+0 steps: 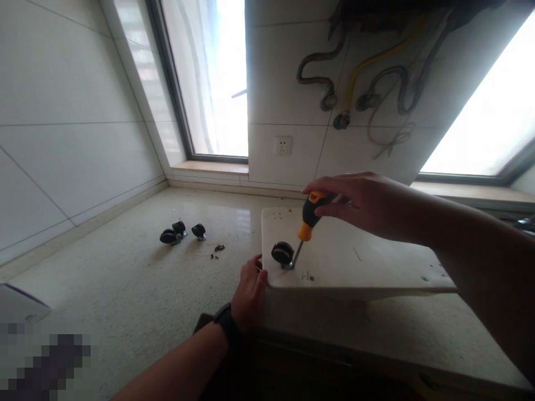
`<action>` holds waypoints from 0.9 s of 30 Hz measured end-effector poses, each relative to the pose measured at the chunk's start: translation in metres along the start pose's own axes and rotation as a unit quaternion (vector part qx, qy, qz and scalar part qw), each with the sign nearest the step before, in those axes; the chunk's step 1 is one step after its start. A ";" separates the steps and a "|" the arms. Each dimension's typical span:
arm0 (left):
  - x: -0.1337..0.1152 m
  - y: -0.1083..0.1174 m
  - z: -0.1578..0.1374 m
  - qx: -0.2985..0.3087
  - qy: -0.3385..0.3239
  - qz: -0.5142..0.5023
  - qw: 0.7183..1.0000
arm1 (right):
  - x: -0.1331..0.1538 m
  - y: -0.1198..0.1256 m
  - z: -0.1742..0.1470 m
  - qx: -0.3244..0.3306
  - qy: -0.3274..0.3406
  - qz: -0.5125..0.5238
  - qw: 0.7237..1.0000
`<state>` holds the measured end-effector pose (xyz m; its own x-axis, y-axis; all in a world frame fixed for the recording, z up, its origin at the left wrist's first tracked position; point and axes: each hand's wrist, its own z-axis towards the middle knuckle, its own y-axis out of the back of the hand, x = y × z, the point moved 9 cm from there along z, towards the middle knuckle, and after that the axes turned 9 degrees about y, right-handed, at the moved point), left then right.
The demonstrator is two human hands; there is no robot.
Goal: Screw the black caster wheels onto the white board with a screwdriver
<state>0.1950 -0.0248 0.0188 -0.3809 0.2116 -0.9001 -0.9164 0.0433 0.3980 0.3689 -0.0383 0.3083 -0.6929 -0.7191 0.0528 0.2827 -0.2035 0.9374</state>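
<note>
My right hand point(345, 195) is wrapped round a yellow and black screwdriver point(308, 220). Its shaft slants down so that the tip meets the metal plate of a black caster wheel point(282, 253). That caster sits on the near left corner of a white board point(355, 250), which lies on the countertop. With a dark watch on the wrist, my left hand point(251, 287) grips the board's left corner, thumb on the edge and the other fingers partly hidden. Screw holes show at the board's far left corner and right end. What the screwdriver tip touches is too small to make out.
Several loose black casters point(178, 231) lie on the speckled countertop point(137, 289) to the left, beside a small pile of screws point(219, 248). Hoses and valves point(341, 120) hang on the tiled wall above a socket point(283, 145). A white object point(20, 303) stands at the left edge.
</note>
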 end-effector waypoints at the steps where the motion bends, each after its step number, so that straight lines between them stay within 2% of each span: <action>1: 0.001 -0.004 0.000 0.027 0.008 0.006 1.000 | -0.001 0.001 0.001 -0.003 -0.004 -0.003 1.000; 4: 0.001 -0.012 -0.001 0.079 0.017 0.012 0.997 | -0.002 0.000 0.005 -0.002 -0.020 -0.029 0.999; 10: -0.001 -0.015 -0.004 0.102 0.019 0.008 0.995 | -0.002 0.000 0.011 0.006 -0.072 -0.102 0.992; 14: -0.002 -0.014 -0.004 0.104 0.023 0.012 0.994 | -0.002 0.000 0.013 0.007 -0.082 -0.130 0.988; 16: -0.003 -0.014 -0.004 0.104 0.023 0.012 0.994 | -0.004 -0.002 0.012 -0.001 -0.075 -0.083 0.994; 18: -0.004 -0.014 -0.004 0.101 0.022 0.011 0.995 | -0.007 -0.007 0.011 -0.003 -0.055 0.018 0.998; 20: -0.005 -0.013 -0.004 0.099 0.022 0.009 0.995 | -0.008 -0.014 0.010 0.010 -0.024 0.122 0.992; 22: -0.005 -0.014 -0.004 0.098 0.022 0.006 0.995 | -0.008 -0.018 0.008 0.024 0.001 0.176 0.984; 24: -0.004 -0.014 -0.004 0.100 0.023 0.004 0.995 | -0.009 -0.017 0.008 0.022 0.008 0.184 0.983; 27: -0.003 -0.014 -0.003 0.103 0.023 0.004 0.994 | -0.007 -0.010 0.010 -0.005 -0.001 0.119 0.993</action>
<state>0.2090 -0.0291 0.0151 -0.3974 0.1679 -0.9021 -0.8703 0.2428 0.4286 0.3642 -0.0247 0.3022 -0.6070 -0.7464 0.2729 0.4452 -0.0349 0.8947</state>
